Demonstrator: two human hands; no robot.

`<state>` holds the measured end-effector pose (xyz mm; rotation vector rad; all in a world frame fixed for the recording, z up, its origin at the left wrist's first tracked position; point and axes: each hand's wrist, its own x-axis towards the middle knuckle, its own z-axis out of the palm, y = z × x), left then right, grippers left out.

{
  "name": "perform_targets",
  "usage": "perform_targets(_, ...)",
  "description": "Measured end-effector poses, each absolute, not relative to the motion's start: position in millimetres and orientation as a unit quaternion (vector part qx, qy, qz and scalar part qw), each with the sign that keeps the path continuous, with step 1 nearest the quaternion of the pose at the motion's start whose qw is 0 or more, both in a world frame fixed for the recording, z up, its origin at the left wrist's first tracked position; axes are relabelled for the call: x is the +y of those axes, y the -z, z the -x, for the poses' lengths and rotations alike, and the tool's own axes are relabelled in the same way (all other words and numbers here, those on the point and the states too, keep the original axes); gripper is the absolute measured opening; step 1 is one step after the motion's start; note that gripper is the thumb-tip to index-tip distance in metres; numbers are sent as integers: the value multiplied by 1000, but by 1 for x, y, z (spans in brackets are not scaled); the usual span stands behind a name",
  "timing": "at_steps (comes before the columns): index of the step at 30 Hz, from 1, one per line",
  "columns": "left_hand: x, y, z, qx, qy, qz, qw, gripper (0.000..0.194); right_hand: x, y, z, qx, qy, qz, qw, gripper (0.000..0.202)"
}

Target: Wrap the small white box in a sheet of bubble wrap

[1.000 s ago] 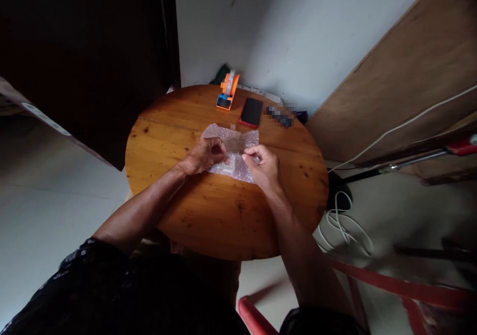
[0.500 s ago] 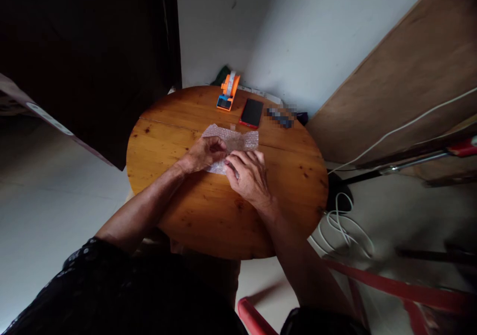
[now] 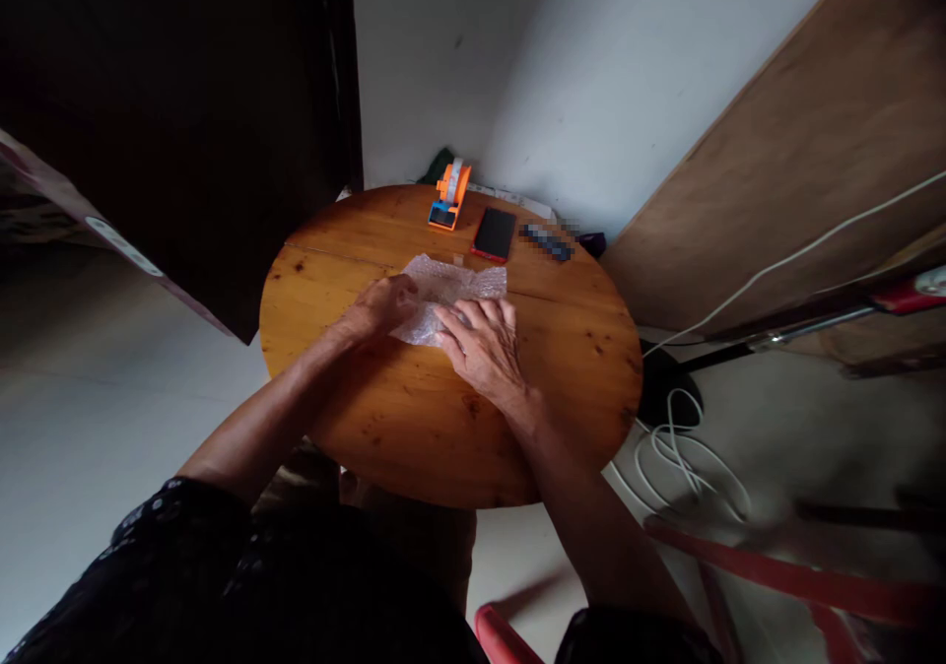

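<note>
A sheet of clear bubble wrap (image 3: 450, 280) lies on the round wooden table (image 3: 414, 418), its near part covered by my hands. At its left edge is my left hand (image 3: 380, 307), the fingers curled in against the wrap and partly blurred. My right hand (image 3: 484, 349) rests palm down over the near right part of the sheet, fingers stretched and slightly apart. A small piece of clear tape (image 3: 458, 260) shows at the sheet's far edge. Whatever lies beneath my right palm is hidden.
Toward the back of the table stand an orange and blue tape dispenser (image 3: 450, 196), a phone in a red case (image 3: 494, 234) and a dark blurred-out item (image 3: 547, 241). A white wall rises behind. White cable (image 3: 672, 447) coils on the floor at right, near a red frame (image 3: 783, 565).
My left hand has moved left, away from my right hand, to the wrap's left edge. My right hand has shifted slightly left, its fingers a bit straighter. The camera view has shifted a little.
</note>
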<state>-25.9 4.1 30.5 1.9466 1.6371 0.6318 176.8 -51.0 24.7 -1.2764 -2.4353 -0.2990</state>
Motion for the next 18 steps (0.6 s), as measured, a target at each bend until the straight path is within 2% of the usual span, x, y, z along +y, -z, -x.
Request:
perform_targets(5,4,-26,38,607,-238,-734,190,29,-52,-26,-175,-865,108,459,170,28)
perform_targets(8,-2,-27,57,636,-248,-712,165,34,-52,-26,-172,-863,116,461,169,27)
perform_targets(10,-8,-30,68,653,-239,-692,192,36,-53,-25,-171,-865,123,458,166,30)
perform_targets(14,-15,-39,70,661,-204,-649,315,38,-54,-22,-169,-865,152,453,153,40)
perform_targets(18,-18,-49,54,694,-166,-584,388,27,-56,-21,-167,-864,181,450,135,45)
